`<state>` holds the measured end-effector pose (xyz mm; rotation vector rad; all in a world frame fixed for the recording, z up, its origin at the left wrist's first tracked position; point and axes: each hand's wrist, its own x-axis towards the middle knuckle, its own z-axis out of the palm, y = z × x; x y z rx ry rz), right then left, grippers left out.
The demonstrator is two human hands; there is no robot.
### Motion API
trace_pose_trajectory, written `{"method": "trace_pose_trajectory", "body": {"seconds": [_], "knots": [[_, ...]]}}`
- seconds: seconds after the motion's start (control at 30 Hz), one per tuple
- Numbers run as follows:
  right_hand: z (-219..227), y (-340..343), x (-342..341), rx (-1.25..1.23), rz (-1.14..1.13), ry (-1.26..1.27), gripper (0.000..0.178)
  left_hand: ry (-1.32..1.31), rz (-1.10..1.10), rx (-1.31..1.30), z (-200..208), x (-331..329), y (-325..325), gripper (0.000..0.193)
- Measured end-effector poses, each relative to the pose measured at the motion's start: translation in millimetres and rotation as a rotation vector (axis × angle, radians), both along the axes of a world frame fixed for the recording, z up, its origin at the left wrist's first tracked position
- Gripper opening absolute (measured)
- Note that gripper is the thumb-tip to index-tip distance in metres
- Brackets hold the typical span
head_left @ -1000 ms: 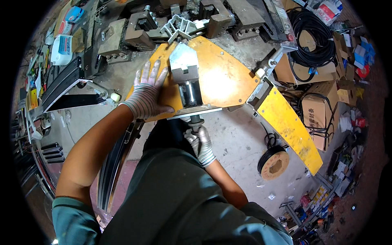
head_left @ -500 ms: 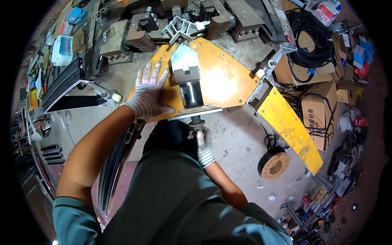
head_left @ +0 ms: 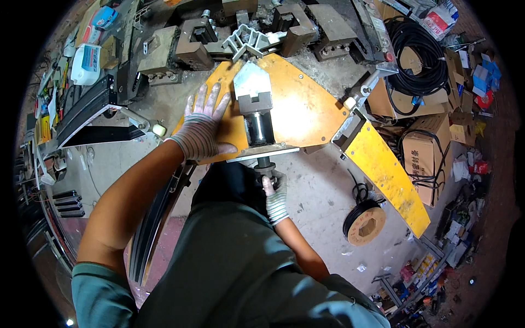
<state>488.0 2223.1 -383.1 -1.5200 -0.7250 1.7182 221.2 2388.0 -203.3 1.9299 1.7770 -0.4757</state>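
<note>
My left hand (head_left: 199,131), in a striped glove, lies flat with spread fingers on the left part of a yellow plate (head_left: 306,101). Along the plate's middle runs a clamp: a pale pointed metal block (head_left: 252,82), a notched grey block (head_left: 256,103) and a shiny dark cylinder (head_left: 259,129). From its near end a dark shaft with a round handle (head_left: 264,169) sticks out past a metal bar (head_left: 263,153). My right hand (head_left: 276,201), gloved too, is closed around that handle; some fingers are hidden. A silver aluminium profile piece (head_left: 245,41) sits at the block's tip.
Heavy steel blocks (head_left: 159,52) line the far side. A yellow arm (head_left: 387,174) slants out at right, beside a cable spool (head_left: 365,225) and a cardboard box (head_left: 424,156). Coiled black cable (head_left: 418,44) lies far right. Dark profiles (head_left: 156,229) and a white jug (head_left: 86,64) are at left.
The whole view has shifted slightly. My right hand's fingers sit a little differently around the handle, while my left hand keeps its place on the plate.
</note>
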Motion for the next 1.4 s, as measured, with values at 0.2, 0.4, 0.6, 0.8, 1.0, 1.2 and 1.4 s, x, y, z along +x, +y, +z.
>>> {"method": "trace_pose_trajectory", "body": {"seconds": [0.2,0.4,0.6,0.8,1.0,1.2,1.4], "knots": [[43,21,-9,-0.308,-0.263,0.716,0.058,0.027,0.002,-0.045,2,0,1,0.135],[26,17,-6,-0.060,-0.060,0.321,0.062,0.046,-0.013,-0.088,4,-1,7,0.135],[35,13,-10,0.086,0.063,0.013,0.061,0.027,-0.023,-0.048,-1,-4,1,0.137],[47,25,-10,-0.280,-0.154,0.646,0.066,-0.022,-0.031,0.019,-10,-9,-3,0.138],[35,3,-9,0.151,0.079,-0.252,0.068,-0.017,-0.019,0.004,0,-4,1,0.129],[38,26,-1,-0.239,-0.058,0.603,0.071,-0.055,-0.001,-0.017,-1,-7,2,0.135],[40,24,3,0.043,0.143,0.210,0.058,-0.077,0.005,-0.005,-4,-8,3,0.133]]}}
